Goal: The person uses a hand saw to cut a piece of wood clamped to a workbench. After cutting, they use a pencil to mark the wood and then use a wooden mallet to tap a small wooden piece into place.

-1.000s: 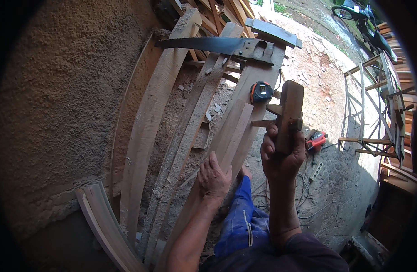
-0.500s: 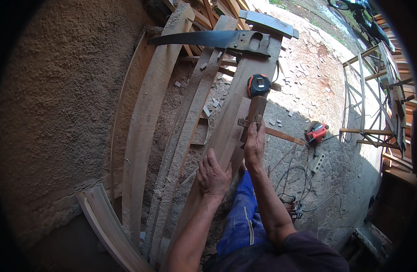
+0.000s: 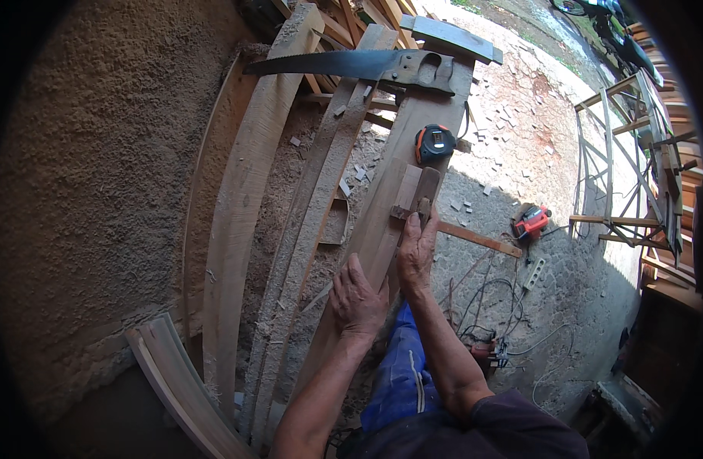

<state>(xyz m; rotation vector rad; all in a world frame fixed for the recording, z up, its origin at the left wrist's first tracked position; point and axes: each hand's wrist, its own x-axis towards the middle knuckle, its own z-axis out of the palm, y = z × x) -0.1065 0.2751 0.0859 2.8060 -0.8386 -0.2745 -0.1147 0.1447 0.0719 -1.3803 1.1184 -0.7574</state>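
My right hand grips a wooden marking gauge, its thumb near the small wedge. The gauge's block lies along the right side of a pale wooden strip, and its thin brown stem crosses the strip's top and sticks out to the right. Farther down the same strip, my left hand is closed over it, thumb on the right side and fingers on top. The strip rests lengthwise on a long plank. Just beyond its far end sits a black and orange tape measure.
A handsaw lies across the plank and neighbouring boards. A grey flat piece rests at the plank's far end. On the floor at right are a red power tool, a power strip, cables and wood offcuts. A rough wall stands left.
My right hand and the marking gauge have shifted slightly left and turned, bringing the block closer along the strip. My left hand keeps its place on the strip.
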